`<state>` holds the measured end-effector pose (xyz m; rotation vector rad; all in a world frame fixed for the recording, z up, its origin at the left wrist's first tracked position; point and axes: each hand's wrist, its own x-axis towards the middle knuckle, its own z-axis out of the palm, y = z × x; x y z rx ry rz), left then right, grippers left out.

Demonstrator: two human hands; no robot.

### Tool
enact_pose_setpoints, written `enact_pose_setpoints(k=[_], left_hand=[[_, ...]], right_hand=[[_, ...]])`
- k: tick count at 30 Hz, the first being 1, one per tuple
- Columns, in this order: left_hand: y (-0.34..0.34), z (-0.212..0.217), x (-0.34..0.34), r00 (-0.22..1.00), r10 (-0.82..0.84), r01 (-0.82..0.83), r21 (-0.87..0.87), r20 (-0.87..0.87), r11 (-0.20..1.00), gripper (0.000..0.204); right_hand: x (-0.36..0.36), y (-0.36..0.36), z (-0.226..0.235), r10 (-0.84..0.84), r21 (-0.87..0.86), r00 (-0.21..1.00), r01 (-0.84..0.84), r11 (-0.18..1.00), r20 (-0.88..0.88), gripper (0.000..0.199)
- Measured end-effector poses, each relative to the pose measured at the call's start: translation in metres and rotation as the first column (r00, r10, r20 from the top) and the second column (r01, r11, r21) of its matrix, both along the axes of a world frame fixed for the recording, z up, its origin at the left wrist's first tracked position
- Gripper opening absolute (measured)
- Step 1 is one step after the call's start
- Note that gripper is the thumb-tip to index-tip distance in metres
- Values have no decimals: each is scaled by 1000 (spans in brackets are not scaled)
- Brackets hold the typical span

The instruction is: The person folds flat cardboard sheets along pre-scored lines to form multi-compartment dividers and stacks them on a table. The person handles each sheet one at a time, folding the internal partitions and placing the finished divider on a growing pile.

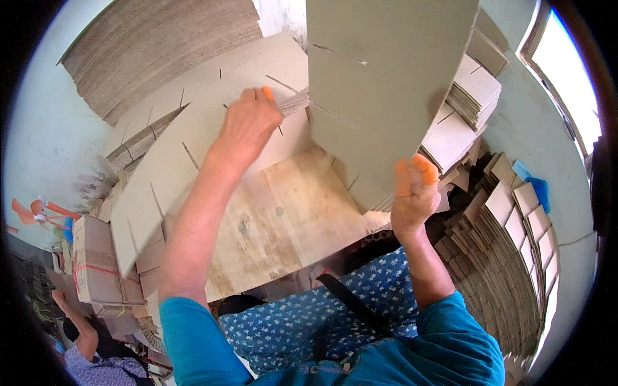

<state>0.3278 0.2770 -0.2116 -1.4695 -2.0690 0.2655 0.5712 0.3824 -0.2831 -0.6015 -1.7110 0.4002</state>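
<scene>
A large grey cardboard sheet (380, 83) with short slits stands tilted upright in front of me. My right hand (416, 193), with orange covers on its fingers, is closed on its lower right edge. My left hand (252, 125) is closed over a pale stack of slotted cardboard sheets (295, 103), whose layered edges show beside the fingers. One of its fingers has an orange cover, and its fingertips are partly hidden. Under that hand, a broad slotted cardboard sheet (177, 174) spreads to the left over the wooden tabletop (270, 219).
A tall cardboard stack (167, 51) leans at the back left. Piled cardboard pieces (492, 257) fill the right side, below another stack (475, 90). At the left are a taped carton (100, 260), an orange fan (32, 211) and another person's arm (76, 318). Blue patterned cloth (309, 321) covers my lap.
</scene>
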Motion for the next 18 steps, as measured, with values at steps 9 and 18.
enact_pose_setpoints(k=[9, 18], left_hand=[[-10, -23, 43, 998, 21, -19, -31, 59, 999, 50], [-21, -23, 82, 985, -127, 124, 40, 113, 992, 53]], right_hand=[[-3, -12, -13, 18, 20, 1000, -18, 1000, -15, 21], [-24, -12, -33, 80, 42, 997, -80, 996, -5, 23]])
